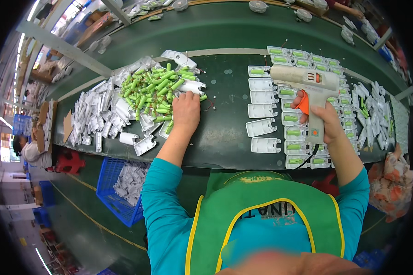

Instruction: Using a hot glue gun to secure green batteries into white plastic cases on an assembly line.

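My right hand [329, 120] grips the handle of a whitish hot glue gun [289, 74] with an orange trigger [303, 102]; its nozzle points left above rows of white plastic shells [293, 133], many with a green cylindrical battery inside. At the right edge of a heap of green batteries [147, 89], my left hand [186, 110] has its fingers bent and close together. What they hold is hidden; one green battery [203, 97] shows beside the fingertips. Between the hands, a column of white shells [262, 97] lies open side up; the top one has a battery.
Loose white shells [92, 107] are heaped left of the batteries. Another mixed pile [376, 114] lies at the far right. A blue crate [108, 185] of white parts stands below the table. The gun's black cord [309, 158] hangs over shells. A green conveyor [225, 30] runs behind.
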`<state>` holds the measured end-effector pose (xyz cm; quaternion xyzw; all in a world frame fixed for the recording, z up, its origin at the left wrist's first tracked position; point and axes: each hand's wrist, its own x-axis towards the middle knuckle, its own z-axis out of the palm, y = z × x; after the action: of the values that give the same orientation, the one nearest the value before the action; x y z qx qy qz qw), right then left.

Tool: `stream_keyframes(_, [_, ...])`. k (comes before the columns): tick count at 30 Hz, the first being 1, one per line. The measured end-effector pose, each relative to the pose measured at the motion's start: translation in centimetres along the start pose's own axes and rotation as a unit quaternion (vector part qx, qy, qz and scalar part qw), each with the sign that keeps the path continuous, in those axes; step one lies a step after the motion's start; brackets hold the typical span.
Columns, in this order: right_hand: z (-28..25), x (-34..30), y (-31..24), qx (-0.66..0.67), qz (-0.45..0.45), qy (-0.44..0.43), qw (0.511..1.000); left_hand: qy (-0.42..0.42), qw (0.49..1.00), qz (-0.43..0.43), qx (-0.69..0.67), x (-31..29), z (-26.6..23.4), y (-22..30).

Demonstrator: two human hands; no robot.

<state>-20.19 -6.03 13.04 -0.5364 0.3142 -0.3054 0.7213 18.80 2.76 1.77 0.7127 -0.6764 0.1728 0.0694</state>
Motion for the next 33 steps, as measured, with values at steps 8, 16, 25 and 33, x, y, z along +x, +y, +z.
stream_keyframes(8, [-1.4,1.8,0.6,-0.064,0.043,0.048,0.996,-0.031,0.937,-0.077,-0.339,4.7,-3.0,2.1])
stream_keyframes(16, [-1.9,3.2,2.5,-0.091,0.118,0.076,0.986,0.085,0.955,0.099,-0.267,9.8,-0.3,9.9])
stream_keyframes(25, [-1.9,4.7,3.5,-0.091,0.155,0.031,0.983,0.003,0.955,0.006,-0.296,8.0,1.2,7.2])
stream_keyframes(33, [-3.0,4.3,4.1,-0.115,0.114,0.031,0.986,0.017,0.922,0.012,-0.386,9.7,1.0,9.0])
